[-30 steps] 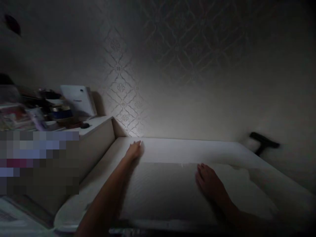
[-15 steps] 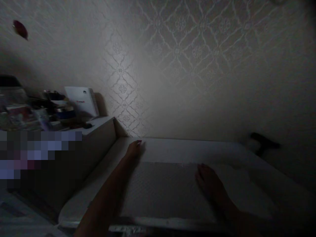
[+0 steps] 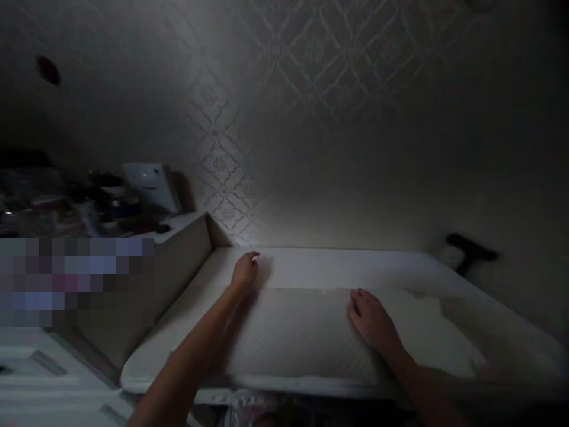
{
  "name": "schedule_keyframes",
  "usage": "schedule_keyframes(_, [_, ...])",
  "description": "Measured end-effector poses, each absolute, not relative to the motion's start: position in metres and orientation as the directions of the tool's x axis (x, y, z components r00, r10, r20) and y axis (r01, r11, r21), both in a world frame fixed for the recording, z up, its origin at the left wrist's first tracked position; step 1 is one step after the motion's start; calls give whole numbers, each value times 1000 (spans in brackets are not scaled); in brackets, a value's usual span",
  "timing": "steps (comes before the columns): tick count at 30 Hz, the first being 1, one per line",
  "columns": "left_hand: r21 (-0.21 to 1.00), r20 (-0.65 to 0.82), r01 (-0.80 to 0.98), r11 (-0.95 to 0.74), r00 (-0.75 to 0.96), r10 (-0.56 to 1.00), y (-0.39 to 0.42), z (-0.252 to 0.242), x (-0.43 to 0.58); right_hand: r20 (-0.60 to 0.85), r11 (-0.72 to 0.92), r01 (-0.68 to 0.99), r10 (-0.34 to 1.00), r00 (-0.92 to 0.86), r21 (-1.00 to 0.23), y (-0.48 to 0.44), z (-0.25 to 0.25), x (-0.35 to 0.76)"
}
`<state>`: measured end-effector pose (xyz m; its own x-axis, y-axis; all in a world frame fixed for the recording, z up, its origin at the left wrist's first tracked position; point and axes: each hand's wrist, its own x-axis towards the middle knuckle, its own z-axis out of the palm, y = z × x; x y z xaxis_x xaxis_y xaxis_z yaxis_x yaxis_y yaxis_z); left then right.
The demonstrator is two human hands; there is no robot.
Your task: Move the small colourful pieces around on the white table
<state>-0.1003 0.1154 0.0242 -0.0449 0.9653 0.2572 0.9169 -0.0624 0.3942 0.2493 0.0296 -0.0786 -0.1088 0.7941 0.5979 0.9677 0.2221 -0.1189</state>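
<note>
In a dim room a white mattress (image 3: 338, 267) lies against a patterned wall. A quilted white cover (image 3: 302, 332) is spread over its near part. My left hand (image 3: 245, 271) rests at the far left corner of the cover, fingers bent down onto the mattress; whether it grips the cover's edge I cannot tell. My right hand (image 3: 371, 320) lies flat on the cover near its far edge, fingers spread, holding nothing.
A low cabinet (image 3: 178, 249) stands left of the mattress, its top crowded with a white box (image 3: 151, 184) and several small items. A dark handle-like object (image 3: 471, 252) lies at the mattress's far right. A patterned wall (image 3: 311, 118) rises behind.
The view has shifted slightly and darkened. Both hands stay almost where they were on the cover; the left hand's fingers have curled a little.
</note>
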Motion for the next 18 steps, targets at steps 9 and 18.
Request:
schedule_keyframes(9, [138,60,966,-220,213,975,36,-14,10,536,192,964,842,-64,-186,29,-70,245])
schedule_keyframes(18, [97,124,969,-228,215,969,32,-4,8,414,78,988,910,-15,-136,26,-51,236])
